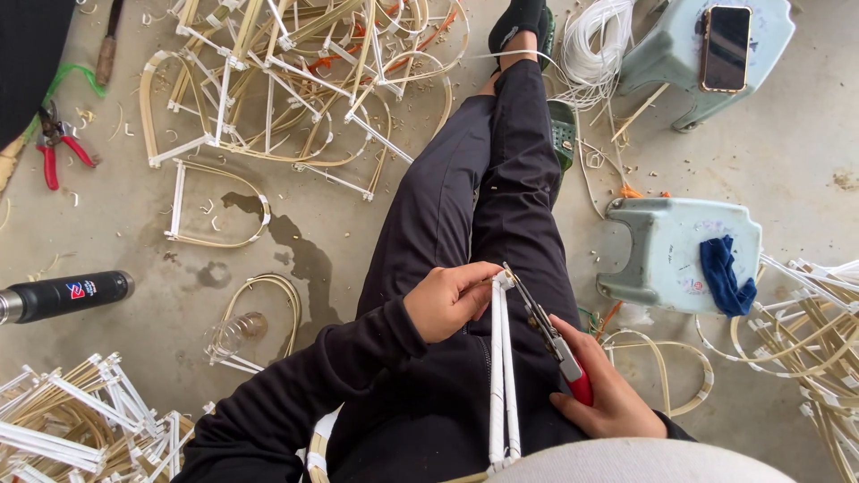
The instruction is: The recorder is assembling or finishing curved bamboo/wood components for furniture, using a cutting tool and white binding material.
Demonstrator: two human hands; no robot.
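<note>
My left hand (pixel 447 300) pinches the top end of a white-wrapped bamboo frame (pixel 503 376) that stands upright over my lap. In my right hand (pixel 608 394) I grip red-handled pliers (pixel 548 331), and their jaws meet the frame's top corner right beside my left fingers. Both hands sit above my black trousers (pixel 483 197), with my legs stretched out across the concrete floor.
A heap of finished bamboo frames (pixel 295 80) lies ahead on the left, with more at the lower left (pixel 80 420) and right edge (pixel 814 331). Red pliers (pixel 55 143) and a black flask (pixel 63 295) lie left. Two pale plastic stools (pixel 680 255) stand right, one bearing a phone (pixel 725 45).
</note>
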